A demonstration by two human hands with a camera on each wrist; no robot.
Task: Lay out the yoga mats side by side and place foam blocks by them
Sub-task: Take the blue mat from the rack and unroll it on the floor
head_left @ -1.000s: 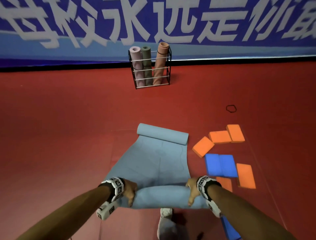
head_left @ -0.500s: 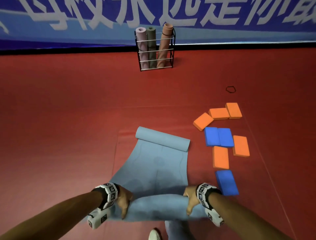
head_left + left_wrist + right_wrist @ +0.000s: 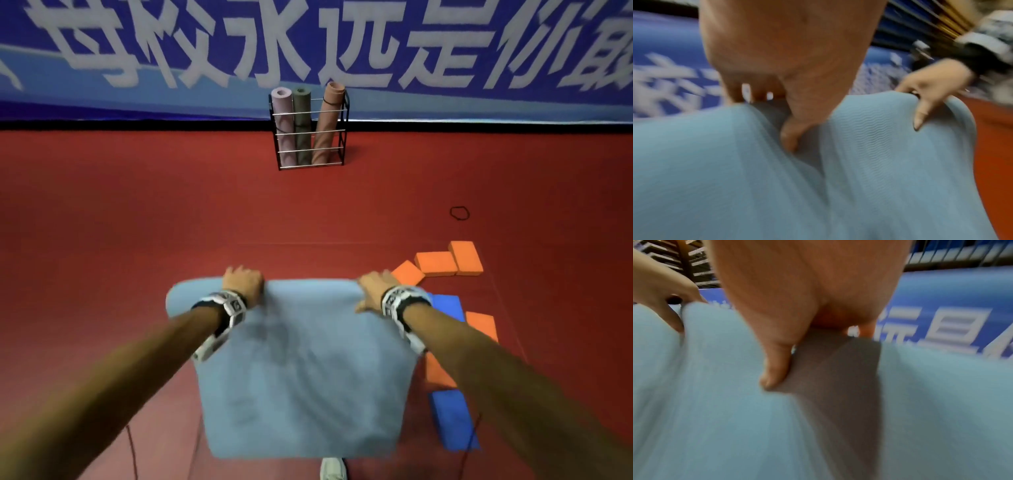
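A light blue ribbed foam yoga mat (image 3: 301,370) hangs in the air before the person, its upper edge gripped by the left hand (image 3: 244,283) and the right hand (image 3: 374,287), thumbs pressed on the near face and fingers curled behind. Half a second earlier that edge was held low near the floor with the far end still rolled; now it is raised and the roll is out of sight. Orange foam blocks (image 3: 435,263) and blue foam blocks (image 3: 452,420) lie on the red floor (image 3: 102,240) to the right. A black wire rack (image 3: 310,132) of rolled mats stands against a blue banner (image 3: 342,41).
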